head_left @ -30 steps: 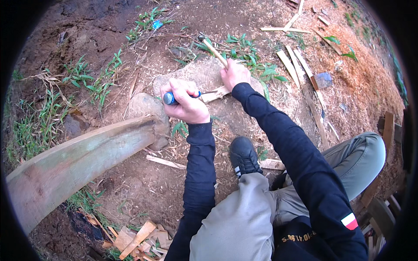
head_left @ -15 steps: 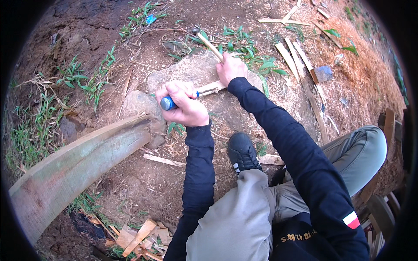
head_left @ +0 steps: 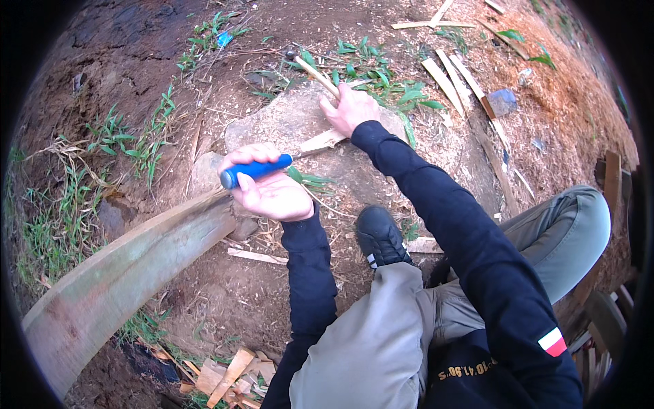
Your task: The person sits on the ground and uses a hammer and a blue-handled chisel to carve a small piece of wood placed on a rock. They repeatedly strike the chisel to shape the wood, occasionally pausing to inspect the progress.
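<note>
My left hand [head_left: 269,187] is closed loosely round the blue handle of a chisel [head_left: 255,170], its capped butt end pointing left. The short visible part of the blade reaches toward a pale split piece of wood [head_left: 320,142]; whether they touch I cannot tell. My right hand [head_left: 354,109] lies over a flat grey stone [head_left: 262,126], closed on a pale wooden stick [head_left: 317,75] that sticks out between thumb and forefinger. A small dark knob is at the stick's far end; whether it belongs to the stick is unclear. The hand hides the right end of the split piece.
A thick curved plank [head_left: 129,273] comes in from the left, its end by a smaller stone [head_left: 206,172]. Wood offcuts [head_left: 235,375] lie at the lower left, thin strips [head_left: 443,82] at the upper right. My shoe [head_left: 381,235] stands below the stone.
My left hand has turned palm-up and loosened, moving left and slightly down, so more of the blue handle shows. The right hand's fingers have loosened a little on the stick.
</note>
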